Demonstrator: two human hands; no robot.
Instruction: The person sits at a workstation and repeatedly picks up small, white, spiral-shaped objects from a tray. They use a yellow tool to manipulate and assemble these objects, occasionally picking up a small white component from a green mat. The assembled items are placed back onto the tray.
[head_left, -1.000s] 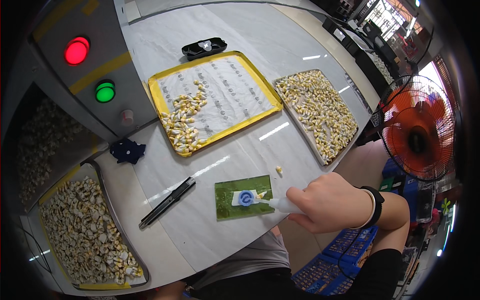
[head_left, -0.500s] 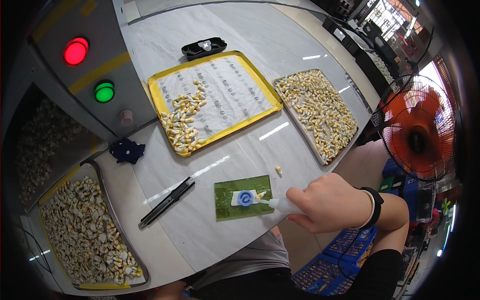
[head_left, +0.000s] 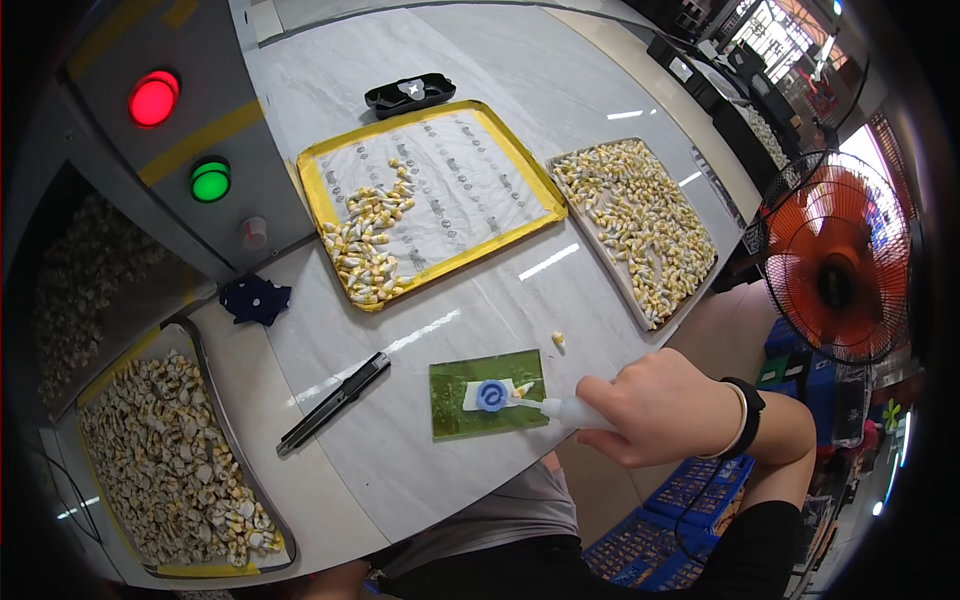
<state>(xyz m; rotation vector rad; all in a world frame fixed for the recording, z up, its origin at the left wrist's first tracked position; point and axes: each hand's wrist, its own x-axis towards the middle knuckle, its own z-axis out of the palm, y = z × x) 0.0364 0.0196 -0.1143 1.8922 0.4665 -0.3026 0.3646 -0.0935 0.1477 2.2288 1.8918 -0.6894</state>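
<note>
Though thin-tipped, smooth bottle (head_left: 570, 411) in right grip (head_left: 665, 408)

btl (head_left: 574, 411) partly hid by R hand (head_left: 672, 408), machine (head_left: 215, 95) cut off @ top, fan blades (head_left: 832, 212) blurry

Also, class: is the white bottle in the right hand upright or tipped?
Tipped: the white bottle lies sideways in the right hand, its nozzle pointing left toward the blue disc.

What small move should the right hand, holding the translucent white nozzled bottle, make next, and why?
Perhaps the right hand should gently squeeze the translucent white nozzled bottle: its tip points at the right edge of the round blue disc over the green rectangular board. Contact is unclear.
</note>
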